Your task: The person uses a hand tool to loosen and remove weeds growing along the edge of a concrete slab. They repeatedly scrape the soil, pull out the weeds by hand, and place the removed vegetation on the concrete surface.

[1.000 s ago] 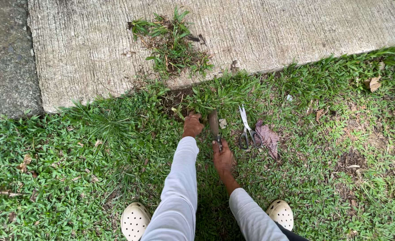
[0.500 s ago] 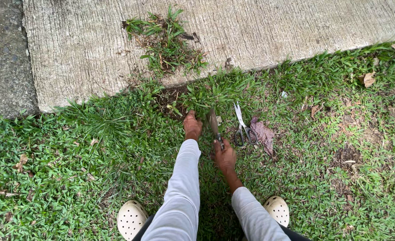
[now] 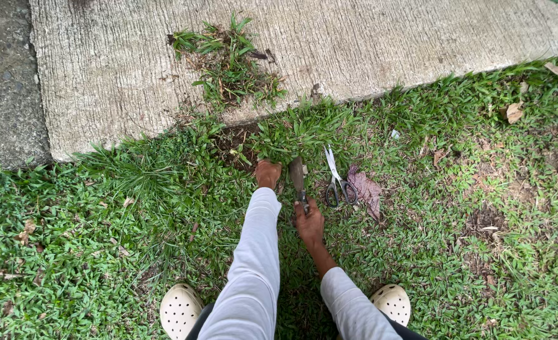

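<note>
Left hand — fingers closed on a tuft of long green grass at the edge of the grey concrete slab. Right hand — fingers clamped on the handle of a rusty metal trowel, blade in the turf. Grey-handled scissors lie just beside it, touching a dry brown leaf. Pulled weed pile on the slab.

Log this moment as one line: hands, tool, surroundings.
left hand: gripping grass tuft | right hand: holding trowel, blade at tuft base | scissors: lying on grass, right of trowel | pulled weeds: on concrete slab
</note>
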